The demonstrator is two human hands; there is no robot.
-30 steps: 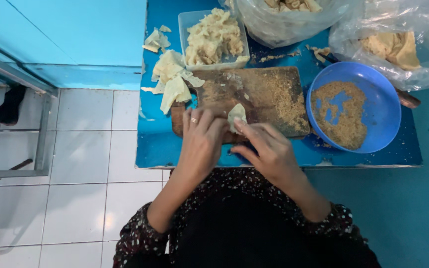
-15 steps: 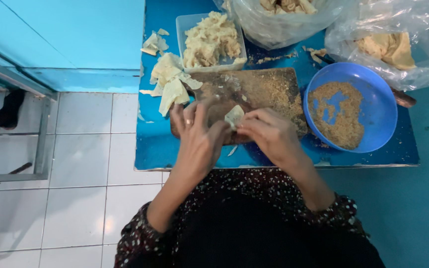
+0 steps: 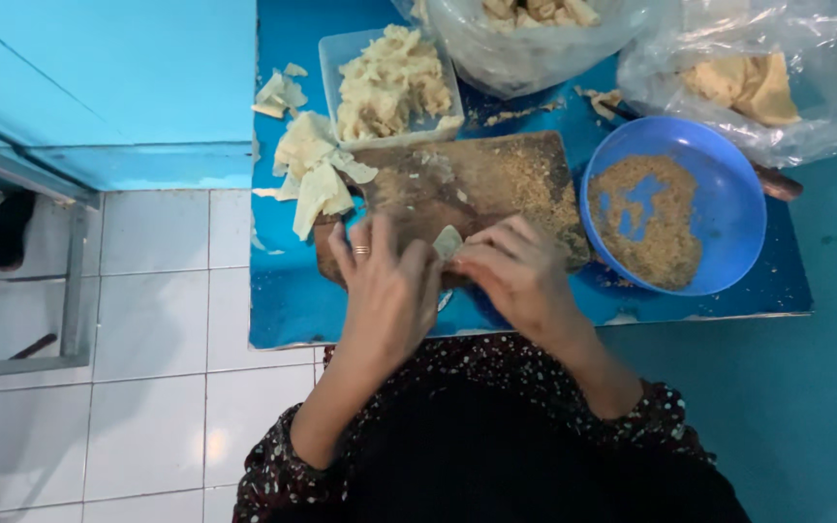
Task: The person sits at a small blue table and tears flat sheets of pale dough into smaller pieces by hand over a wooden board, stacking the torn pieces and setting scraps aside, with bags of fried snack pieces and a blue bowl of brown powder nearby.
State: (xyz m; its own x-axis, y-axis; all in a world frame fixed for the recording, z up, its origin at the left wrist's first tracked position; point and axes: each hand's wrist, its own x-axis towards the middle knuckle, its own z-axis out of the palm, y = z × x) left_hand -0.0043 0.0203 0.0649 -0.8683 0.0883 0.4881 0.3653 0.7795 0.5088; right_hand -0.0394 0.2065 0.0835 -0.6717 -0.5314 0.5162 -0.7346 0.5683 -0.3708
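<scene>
My left hand (image 3: pixel 387 286) and my right hand (image 3: pixel 518 274) meet over the near edge of a wooden cutting board (image 3: pixel 481 184). Together they pinch a small pale piece of dough (image 3: pixel 448 241) between their fingertips. A ring sits on a finger of my left hand. Brown crumbs cover much of the board. A blue bowl (image 3: pixel 733 199) holding brown crumbs stands to the right of my right hand.
A clear plastic tub (image 3: pixel 333 58) of pale dough pieces stands behind the board. Loose pale pieces (image 3: pixel 311 167) lie at the board's left. Two clear plastic bags (image 3: pixel 830 68) with more pieces sit at the back. The blue table (image 3: pixel 294 300) ends at white floor tiles on the left.
Both hands have stayed at the board's near edge and drawn closer around the pale piece, which now shows between the fingertips. The view has shifted slightly.
</scene>
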